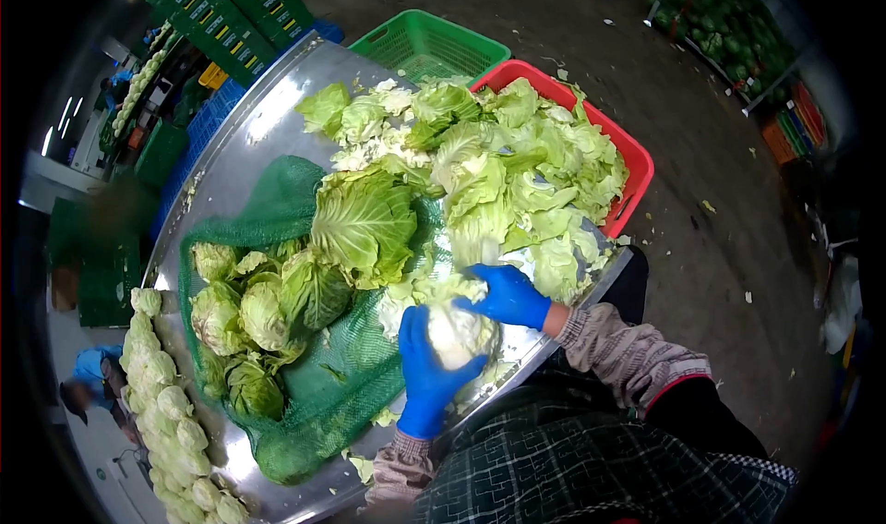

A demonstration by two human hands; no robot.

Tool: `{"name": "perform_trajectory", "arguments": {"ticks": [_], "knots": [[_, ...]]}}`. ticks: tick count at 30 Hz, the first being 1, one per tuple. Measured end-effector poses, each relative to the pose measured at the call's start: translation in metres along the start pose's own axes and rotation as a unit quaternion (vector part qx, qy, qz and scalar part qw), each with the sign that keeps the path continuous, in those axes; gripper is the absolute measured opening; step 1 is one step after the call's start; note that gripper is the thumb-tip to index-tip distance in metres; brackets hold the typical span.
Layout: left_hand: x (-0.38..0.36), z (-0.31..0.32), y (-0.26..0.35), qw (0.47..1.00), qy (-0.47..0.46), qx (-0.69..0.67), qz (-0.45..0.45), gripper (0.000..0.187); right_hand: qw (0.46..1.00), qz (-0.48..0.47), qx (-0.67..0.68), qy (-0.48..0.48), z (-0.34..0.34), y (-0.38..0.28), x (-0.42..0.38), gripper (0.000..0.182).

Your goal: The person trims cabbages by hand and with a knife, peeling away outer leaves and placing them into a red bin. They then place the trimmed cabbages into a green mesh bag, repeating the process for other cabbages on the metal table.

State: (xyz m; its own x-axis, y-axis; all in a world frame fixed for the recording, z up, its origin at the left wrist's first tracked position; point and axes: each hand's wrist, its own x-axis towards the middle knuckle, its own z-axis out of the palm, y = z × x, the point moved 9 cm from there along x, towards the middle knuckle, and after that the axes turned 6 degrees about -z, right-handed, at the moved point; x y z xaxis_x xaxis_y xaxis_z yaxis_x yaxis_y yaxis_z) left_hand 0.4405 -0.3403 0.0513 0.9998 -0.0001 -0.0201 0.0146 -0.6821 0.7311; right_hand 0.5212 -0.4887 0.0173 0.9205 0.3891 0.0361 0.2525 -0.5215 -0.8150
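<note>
A pale, stripped cabbage head [459, 337] is between my two blue-gloved hands near the front edge of the metal table. My left hand [430, 376] cups its left and lower side, thumb and fingers curved around it. From the upper right, my right hand [508, 297] grips the top of the same head; some of its fingertips are hidden among leaves. Left of my hands, a green mesh bag [369, 362] lies open with several unpeeled cabbages [266, 312] in it. A large leafy cabbage [365, 224] rests at the bag's right side.
Loose cabbage leaves [517, 168] heap across the table's far right and into a red crate [637, 168]. Behind stands a green crate [434, 44]. Several pale cabbage heads [171, 404] line the left edge of the metal table [268, 108]. A person [92, 367] is beyond it.
</note>
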Motion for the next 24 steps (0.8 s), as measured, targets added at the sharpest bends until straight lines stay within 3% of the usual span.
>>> {"name": "perform_trajectory", "arguments": {"ticks": [1, 2, 3, 4, 6, 7, 8, 10, 11, 12, 14, 16, 17, 18, 20, 22, 23, 24], "knots": [[-0.005, -0.003, -0.003, 1.0, -0.003, -0.007, -0.015, 0.108, 0.999, 0.036, 0.024, 0.026, 0.007, 0.016, 0.001, 0.043], [-0.012, -0.005, -0.008, 0.999, -0.006, -0.012, -0.032, 0.108, 0.999, 0.01, 0.038, 0.031, 0.015, 0.018, -0.004, 0.046], [-0.016, -0.014, -0.011, 0.992, 0.028, -0.11, -0.053, 0.102, 0.998, -0.017, 0.053, 0.034, 0.016, 0.007, -0.006, 0.049], [-0.019, -0.014, -0.02, 0.983, 0.037, -0.129, -0.126, 0.099, 0.996, -0.041, 0.068, 0.035, 0.017, -0.003, -0.01, 0.053], [-0.025, -0.015, -0.032, 0.949, 0.053, -0.162, -0.266, 0.094, 0.996, -0.081, -0.013, 0.044, 0.008, -0.021, -0.009, 0.041], [-0.022, -0.023, -0.028, 0.969, 0.088, -0.098, -0.211, 0.078, 0.995, -0.02, 0.066, 0.077, 0.01, 0.012, 0.0, 0.041], [-0.022, -0.02, -0.04, 0.958, 0.089, -0.172, -0.214, 0.074, 0.983, 0.039, 0.141, 0.111, 0.009, 0.047, 0.011, 0.043], [-0.022, -0.018, -0.061, 0.92, 0.089, -0.316, -0.216, 0.068, 0.994, 0.042, -0.054, 0.088, -0.024, 0.059, 0.031, 0.054], [-0.022, -0.021, -0.06, 0.918, 0.082, -0.326, -0.211, 0.063, 0.986, -0.001, -0.138, 0.096, -0.036, 0.048, 0.032, 0.069], [-0.019, -0.024, -0.059, 0.921, 0.086, -0.327, -0.192, 0.064, 0.986, 0.02, -0.149, 0.077, -0.044, 0.023, 0.03, 0.082], [-0.025, -0.02, -0.06, 0.925, 0.089, -0.331, -0.166, 0.068, 0.985, -0.101, -0.106, 0.086, -0.021, -0.031, 0.009, 0.09], [-0.023, -0.018, -0.052, 0.96, 0.098, -0.25, -0.078, 0.083, 0.987, -0.137, -0.083, -0.02, 0.023, -0.049, -0.007, 0.085], [-0.023, -0.015, -0.052, 0.959, 0.094, -0.259, -0.074, 0.083, 0.996, -0.065, -0.018, -0.062, 0.035, -0.029, -0.005, 0.073], [-0.023, -0.015, -0.047, 0.957, 0.092, -0.266, -0.071, 0.084, 0.997, -0.05, 0.049, -0.029, 0.026, -0.017, 0.001, 0.055], [-0.025, -0.018, -0.049, 0.938, 0.1, -0.321, -0.083, 0.083, 0.998, 0.053, 0.015, -0.038, 0.007, 0.019, 0.014, 0.045], [-0.026, -0.02, -0.055, 0.923, 0.108, -0.358, -0.091, 0.081, 0.989, 0.068, 0.092, 0.098, -0.03, 0.057, 0.021, 0.038], [-0.025, -0.022, -0.062, 0.917, 0.115, -0.37, -0.094, 0.079, 0.978, -0.033, -0.113, 0.175, -0.056, 0.045, 0.018, 0.042], [-0.024, -0.023, -0.066, 0.911, 0.124, -0.382, -0.098, 0.078, 0.981, 0.027, -0.128, 0.146, -0.072, 0.025, 0.014, 0.06]]}}
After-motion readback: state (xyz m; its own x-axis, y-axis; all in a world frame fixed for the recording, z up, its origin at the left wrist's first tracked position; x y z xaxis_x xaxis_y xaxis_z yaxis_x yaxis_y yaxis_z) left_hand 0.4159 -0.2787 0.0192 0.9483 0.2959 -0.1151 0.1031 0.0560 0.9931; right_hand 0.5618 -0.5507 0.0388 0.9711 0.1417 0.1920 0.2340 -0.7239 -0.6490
